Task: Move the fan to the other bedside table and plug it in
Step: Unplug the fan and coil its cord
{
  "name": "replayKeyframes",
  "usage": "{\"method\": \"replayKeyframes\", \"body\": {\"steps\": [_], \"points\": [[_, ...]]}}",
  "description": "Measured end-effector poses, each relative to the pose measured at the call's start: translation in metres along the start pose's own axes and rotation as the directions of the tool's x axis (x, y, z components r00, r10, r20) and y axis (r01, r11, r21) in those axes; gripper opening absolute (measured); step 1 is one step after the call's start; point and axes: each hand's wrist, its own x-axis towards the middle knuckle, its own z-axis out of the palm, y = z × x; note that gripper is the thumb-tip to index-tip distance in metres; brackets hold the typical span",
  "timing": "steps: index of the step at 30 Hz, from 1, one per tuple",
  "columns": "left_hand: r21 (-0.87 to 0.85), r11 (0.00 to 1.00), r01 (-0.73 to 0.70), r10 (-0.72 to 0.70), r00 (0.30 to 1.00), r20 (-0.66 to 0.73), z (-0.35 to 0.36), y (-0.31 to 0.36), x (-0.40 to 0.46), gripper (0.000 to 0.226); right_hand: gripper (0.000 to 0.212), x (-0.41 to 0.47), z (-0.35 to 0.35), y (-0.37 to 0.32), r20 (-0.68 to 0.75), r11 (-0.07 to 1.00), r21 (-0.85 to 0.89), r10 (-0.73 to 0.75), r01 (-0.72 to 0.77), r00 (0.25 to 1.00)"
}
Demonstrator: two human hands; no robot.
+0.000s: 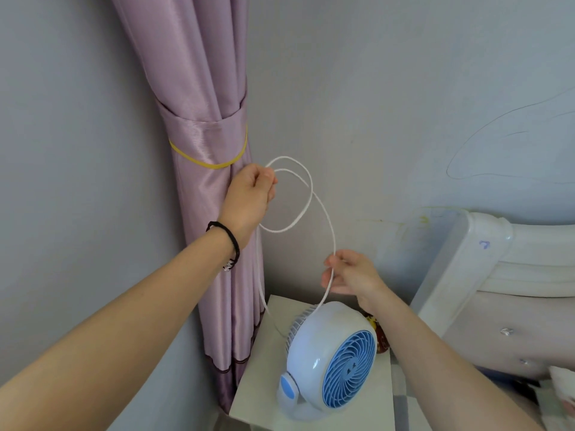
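Note:
A small white fan (314, 346) with a blue grille stands on the white bedside table (258, 396), its face turned to the lower right. Its white cord (325, 209) rises from the back of the fan in loose loops. My left hand (249, 197) is raised beside the curtain and closed around the upper loops of the cord. Lower and to the right, my right hand (348, 273) pinches the cord just above the fan. The plug is not visible.
A tied-back lilac curtain (205, 126) hangs left of the table against the grey wall. A white padded headboard (497, 275) stands on the right. A small red and yellow object (381, 337) sits behind the fan.

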Motion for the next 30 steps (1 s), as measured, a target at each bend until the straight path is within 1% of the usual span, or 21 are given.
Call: {"method": "replayKeyframes", "body": {"steps": [2, 4, 6, 7, 9, 10, 11, 13, 15, 17, 19, 21, 22, 24, 26, 28, 30], "points": [[0.010, 1.000, -0.019, 0.019, 1.000, 0.005, 0.002, -0.004, -0.003, 0.028, 0.006, 0.002, -0.001, -0.012, -0.125, 0.989, 0.137, -0.035, 0.052, 0.991], [0.019, 0.999, -0.031, 0.031, 0.999, 0.015, 0.004, -0.007, -0.006, 0.028, 0.006, 0.003, -0.001, -0.027, -0.230, 0.972, 0.195, -0.086, 0.133, 0.969], [0.014, 0.999, -0.044, 0.043, 0.998, 0.039, 0.006, -0.008, -0.008, 0.027, 0.004, 0.001, -0.002, -0.043, -0.286, 0.969, 0.136, -0.160, 0.205, 0.945], [0.002, 0.999, -0.049, 0.049, 0.997, 0.060, 0.007, -0.008, -0.009, 0.027, 0.006, 0.000, -0.002, -0.050, -0.282, 0.971, 0.051, -0.210, 0.233, 0.936], [-0.031, 0.999, -0.045, 0.048, 0.992, 0.113, 0.009, -0.007, -0.011, 0.026, 0.014, -0.006, -0.003, -0.063, -0.193, 0.936, -0.207, -0.323, 0.284, 0.926], [-0.039, 0.999, -0.036, 0.041, 0.989, 0.139, 0.011, -0.006, -0.011, 0.026, 0.015, -0.010, -0.003, -0.068, -0.120, 0.894, -0.324, -0.365, 0.311, 0.923], [-0.036, 0.999, -0.027, 0.033, 0.986, 0.163, 0.013, -0.005, -0.011, 0.026, 0.014, -0.015, -0.002, -0.074, -0.044, 0.850, -0.404, -0.387, 0.338, 0.921], [0.003, 1.000, -0.015, 0.014, 0.979, 0.204, 0.017, -0.005, -0.013, 0.025, 0.014, -0.025, -0.001, -0.084, 0.107, 0.774, -0.488, -0.405, 0.403, 0.908], [0.102, 0.993, -0.052, 0.026, 0.972, 0.234, 0.021, -0.004, -0.015, 0.024, 0.018, -0.033, -0.001, -0.094, 0.223, 0.690, -0.549, -0.423, 0.472, 0.878], [0.233, 0.967, -0.102, 0.042, 0.967, 0.251, 0.025, -0.004, -0.018, 0.025, 0.016, -0.040, -0.001, -0.101, 0.253, 0.662, -0.542, -0.460, 0.519, 0.851], [0.311, 0.942, -0.126, 0.048, 0.968, 0.247, 0.029, -0.005, -0.019, 0.027, 0.011, -0.043, -0.003, -0.106, 0.222, 0.662, -0.511, -0.515, 0.548, 0.828], [0.297, 0.949, -0.102, 0.037, 0.975, 0.218, 0.031, -0.007, -0.016, 0.028, 0.014, -0.042, -0.010, -0.107, 0.194, 0.657, -0.509, -0.541, 0.555, 0.818], [0.268, 0.960, -0.075, 0.024, 0.981, 0.191, 0.030, -0.009, -0.014, 0.029, 0.014, -0.039, -0.016, -0.104, 0.188, 0.667, -0.507, -0.532, 0.546, 0.825], [0.217, 0.976, -0.009, -0.022, 0.990, 0.141, 0.024, -0.012, -0.009, 0.030, 0.011, -0.034, -0.036, -0.095, 0.165, 0.725, -0.482, -0.476, 0.492, 0.864], [0.193, 0.980, 0.039, -0.062, 0.992, 0.110, 0.016, -0.017, -0.005, 0.030, 0.012, -0.030, -0.059, -0.080, 0.119, 0.819, -0.391, -0.408, 0.420, 0.905], [0.192, 0.979, 0.068, -0.091, 0.989, 0.112, 0.011, -0.021, -0.005, 0.029, 0.015, -0.027, -0.079, -0.063, 0.040, 0.900, -0.255, -0.356, 0.354, 0.934], [0.201, 0.976, 0.090, -0.119, 0.983, 0.141, 0.012, -0.024, -0.008, 0.029, 0.017, -0.025, -0.088, -0.051, -0.050, 0.929, -0.175, -0.339, 0.326, 0.940]]}}
